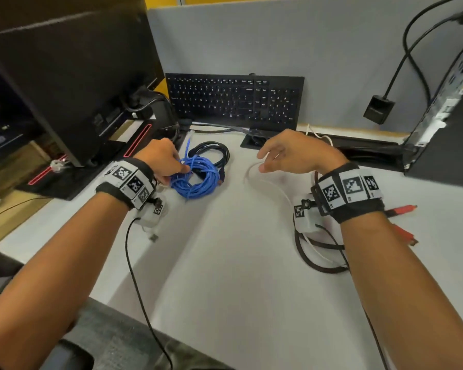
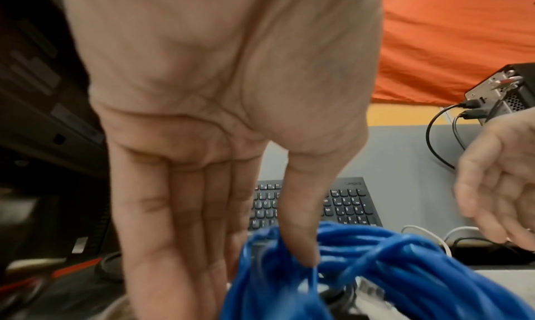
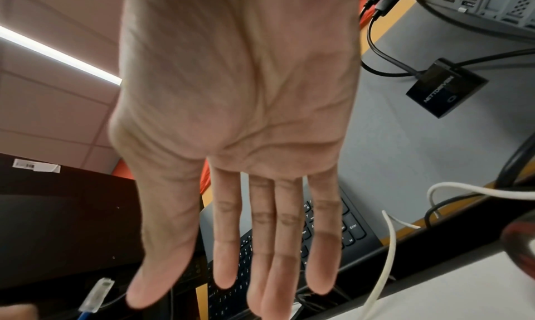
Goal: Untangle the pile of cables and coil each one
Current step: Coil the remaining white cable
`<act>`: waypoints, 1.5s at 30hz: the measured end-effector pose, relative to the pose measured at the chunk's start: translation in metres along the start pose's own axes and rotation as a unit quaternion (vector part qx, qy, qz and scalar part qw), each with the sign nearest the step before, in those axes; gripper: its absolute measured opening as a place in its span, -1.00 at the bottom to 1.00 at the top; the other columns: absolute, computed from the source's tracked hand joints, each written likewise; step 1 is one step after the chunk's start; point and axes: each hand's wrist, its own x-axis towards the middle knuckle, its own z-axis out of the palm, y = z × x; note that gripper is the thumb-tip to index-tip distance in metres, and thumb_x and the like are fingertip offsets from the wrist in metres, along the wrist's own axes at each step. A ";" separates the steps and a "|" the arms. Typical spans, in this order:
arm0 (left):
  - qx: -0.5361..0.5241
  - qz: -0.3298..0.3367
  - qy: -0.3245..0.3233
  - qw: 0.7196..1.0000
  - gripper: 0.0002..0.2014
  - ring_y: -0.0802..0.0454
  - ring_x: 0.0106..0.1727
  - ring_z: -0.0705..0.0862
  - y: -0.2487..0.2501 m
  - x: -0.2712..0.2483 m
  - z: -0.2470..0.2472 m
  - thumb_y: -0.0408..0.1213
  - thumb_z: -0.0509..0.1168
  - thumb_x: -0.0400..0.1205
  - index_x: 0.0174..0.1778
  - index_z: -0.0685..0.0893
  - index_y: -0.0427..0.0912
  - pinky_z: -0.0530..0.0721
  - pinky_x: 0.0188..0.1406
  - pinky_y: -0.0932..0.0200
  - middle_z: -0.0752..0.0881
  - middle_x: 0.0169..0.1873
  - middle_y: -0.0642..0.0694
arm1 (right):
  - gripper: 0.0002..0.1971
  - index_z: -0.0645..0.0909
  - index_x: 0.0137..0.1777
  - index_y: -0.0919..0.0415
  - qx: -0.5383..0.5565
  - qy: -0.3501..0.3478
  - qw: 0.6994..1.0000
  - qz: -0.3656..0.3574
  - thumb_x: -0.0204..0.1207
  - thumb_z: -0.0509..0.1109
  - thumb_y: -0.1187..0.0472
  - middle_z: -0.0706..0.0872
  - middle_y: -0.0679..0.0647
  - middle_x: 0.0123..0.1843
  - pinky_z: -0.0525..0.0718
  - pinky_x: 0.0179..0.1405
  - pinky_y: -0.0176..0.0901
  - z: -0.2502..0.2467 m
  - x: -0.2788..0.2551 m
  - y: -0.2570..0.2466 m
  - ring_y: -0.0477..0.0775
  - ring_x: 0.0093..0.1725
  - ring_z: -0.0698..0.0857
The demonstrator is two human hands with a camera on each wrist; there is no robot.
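A coiled blue cable [image 1: 195,180] lies on the white desk [image 1: 225,249], with a black cable coil [image 1: 215,152] just behind it. My left hand [image 1: 182,169] is at the blue coil's left side; in the left wrist view its fingers [image 2: 173,233] are straight and the thumb tip touches the blue cable [image 2: 390,267]. My right hand [image 1: 262,161] hovers open, palm down, holding nothing, over a loose white cable [image 1: 267,180]. A dark cable [image 1: 318,263] and a red cable [image 1: 402,209] lie under and beside my right wrist. The white cable [image 3: 385,267] runs right of my right hand [image 3: 202,299].
A black keyboard [image 1: 235,98] leans against the grey partition behind the cables. A monitor [image 1: 78,76] stands at the left, a computer tower [image 1: 449,134] at the right, with a black adapter [image 1: 378,109] hanging from it. A cable port [image 1: 254,141] is in the desk.
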 end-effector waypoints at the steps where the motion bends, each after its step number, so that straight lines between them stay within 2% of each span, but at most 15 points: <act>1: 0.025 -0.001 0.000 1.000 -0.71 -0.07 -0.28 0.84 0.003 -0.002 -0.005 -0.05 0.48 0.61 -0.14 0.81 -0.26 0.76 -0.31 0.18 0.84 -0.33 -0.17 | -0.61 0.76 0.25 -0.06 0.000 0.002 1.000 -0.001 0.46 0.61 -0.13 0.82 -0.15 0.05 0.64 -0.07 -0.23 -0.001 0.000 0.001 -0.21 0.04 0.75; 5: 0.086 0.061 0.114 0.988 -0.60 -0.15 0.11 0.70 0.022 -0.014 -0.030 -0.02 0.53 0.54 0.16 0.77 -0.23 0.71 0.18 -0.07 0.78 0.01 -0.19 | -0.66 0.77 0.22 -0.03 0.022 0.017 1.000 -0.010 0.49 0.61 -0.09 0.87 -0.10 -0.04 0.77 0.10 -0.02 -0.014 -0.001 -0.003 -0.12 -0.04 0.83; 7: 0.029 0.154 0.159 0.975 -0.59 -0.09 0.11 0.72 0.044 -0.025 -0.040 -0.03 0.52 0.55 0.22 0.75 -0.18 0.67 0.28 -0.08 0.81 -0.06 -0.11 | -0.71 0.78 0.18 -0.04 0.019 0.037 0.999 -0.015 0.50 0.60 -0.08 0.89 -0.05 -0.11 0.78 0.11 0.04 -0.031 -0.003 -0.009 -0.10 -0.10 0.84; 10: -0.036 0.266 0.014 0.963 -0.69 0.12 -0.25 0.83 0.090 -0.041 -0.036 -0.02 0.49 0.58 0.20 0.76 -0.04 0.79 0.00 0.15 0.85 -0.34 0.03 | -0.77 0.79 0.13 0.01 0.015 0.089 0.996 -0.020 0.54 0.57 -0.03 0.89 0.02 -0.17 0.79 0.00 -0.05 -0.061 -0.008 -0.018 -0.05 -0.20 0.83; 14: 0.113 0.335 -0.143 0.925 -0.61 0.04 -0.34 0.80 0.136 -0.039 0.002 0.02 0.51 0.55 0.31 0.73 0.11 0.80 -0.10 0.12 0.84 -0.19 0.00 | -0.79 0.79 0.14 0.12 0.021 0.103 0.994 -0.009 0.59 0.55 0.06 0.88 0.11 -0.15 0.82 0.04 0.04 -0.079 -0.018 -0.020 0.09 -0.09 0.87; 19: 0.293 0.341 -0.142 0.882 -0.73 -0.15 0.12 0.70 0.161 -0.028 0.039 -0.01 0.41 0.63 0.07 0.83 -0.12 0.70 0.16 -0.06 0.76 0.09 -0.16 | -0.78 0.79 0.13 0.16 -0.006 0.026 0.999 0.024 0.61 0.52 0.05 0.89 0.07 -0.11 0.82 -0.16 -0.12 -0.068 -0.031 -0.008 -0.04 -0.16 0.89; 24: 0.133 0.386 -0.052 0.911 -0.76 -0.15 -0.13 0.74 0.181 -0.019 0.026 -0.19 0.33 0.67 -0.20 0.82 -0.22 0.69 -0.02 -0.01 0.82 -0.18 -0.19 | -0.87 0.84 -0.03 0.09 -0.087 -0.037 0.994 0.050 0.49 0.64 0.10 0.86 -0.08 -0.32 0.71 -0.31 -0.23 -0.047 -0.040 0.002 -0.21 -0.33 0.83; 27: 0.076 0.389 -0.005 0.918 -0.74 -0.11 -0.29 0.67 0.190 -0.011 0.016 -0.18 0.36 0.65 -0.26 0.78 -0.26 0.62 -0.24 0.08 0.79 -0.27 -0.25 | -0.90 0.86 -0.22 0.07 -0.090 0.076 0.991 0.066 0.49 0.57 0.24 0.80 -0.08 -0.45 0.64 -0.32 -0.21 -0.052 -0.047 0.014 -0.22 -0.49 0.69; 29: 0.025 0.370 0.029 0.928 -0.77 -0.10 -0.21 0.66 0.189 -0.001 0.008 -0.15 0.39 0.66 -0.12 0.76 -0.29 0.59 -0.26 0.14 0.76 -0.19 -0.27 | -0.87 0.85 -0.22 0.12 -0.021 0.187 0.977 0.105 0.56 0.54 0.26 0.83 0.03 -0.38 0.73 -0.30 -0.20 -0.061 -0.052 0.025 -0.12 -0.44 0.74; 32: -0.060 0.355 0.151 0.921 -0.58 -0.10 0.20 0.59 0.182 0.011 0.004 -0.14 0.49 0.59 0.30 0.61 -0.22 0.60 0.18 0.05 0.60 0.24 -0.22 | -0.81 0.73 -0.22 0.26 0.167 0.329 0.923 0.106 0.65 0.46 0.35 0.80 0.21 -0.33 0.69 -0.49 -0.31 -0.075 -0.059 0.034 -0.08 -0.54 0.73; 35: -0.169 0.381 0.235 0.878 -0.52 0.03 0.27 0.58 0.182 0.003 0.017 -0.04 0.49 0.59 0.34 0.59 -0.21 0.53 0.30 0.13 0.59 0.29 -0.14 | -0.84 0.68 -0.06 0.41 0.282 0.394 0.872 0.065 0.71 0.39 0.33 0.79 0.25 -0.33 0.70 -0.47 -0.26 -0.085 -0.062 0.031 0.00 -0.51 0.74; 36: -0.195 0.386 0.190 0.881 -0.56 0.08 0.19 0.65 0.184 -0.001 0.021 0.01 0.46 0.60 0.27 0.66 -0.21 0.60 0.24 0.14 0.68 0.21 -0.10 | -0.83 0.67 0.01 0.46 0.319 0.407 0.854 0.054 0.72 0.39 0.31 0.80 0.22 -0.33 0.73 -0.42 -0.24 -0.088 -0.062 0.030 0.01 -0.48 0.76; 38: -0.230 0.382 -0.023 0.895 -0.63 0.06 0.05 0.78 0.188 -0.012 0.029 0.04 0.40 0.66 0.14 0.75 -0.21 0.74 0.13 0.02 0.81 0.06 -0.09 | -0.77 0.65 0.11 0.53 0.378 0.423 0.823 0.037 0.72 0.38 0.29 0.82 0.17 -0.32 0.79 -0.30 -0.23 -0.090 -0.059 0.027 0.00 -0.42 0.79; 41: -0.230 0.401 -0.276 0.843 -0.73 -0.17 0.14 0.80 0.191 -0.023 0.049 -0.17 0.30 0.76 0.20 0.74 -0.29 0.76 0.19 -0.05 0.81 0.12 -0.26 | -0.76 0.62 0.20 0.62 0.434 0.396 0.809 -0.006 0.72 0.36 0.37 0.82 0.29 -0.15 0.83 -0.14 -0.20 -0.085 -0.058 0.024 0.04 -0.32 0.85; 45: -0.332 0.381 -0.275 0.818 -0.75 -0.17 -0.11 0.83 0.196 -0.026 0.062 -0.34 0.24 0.78 -0.01 0.73 -0.46 0.83 0.03 -0.02 0.81 -0.10 -0.36 | -0.76 0.64 0.27 0.57 0.383 0.310 0.870 0.014 0.72 0.35 0.39 0.78 0.39 0.13 0.84 -0.06 -0.11 -0.073 -0.063 0.040 0.14 -0.08 0.89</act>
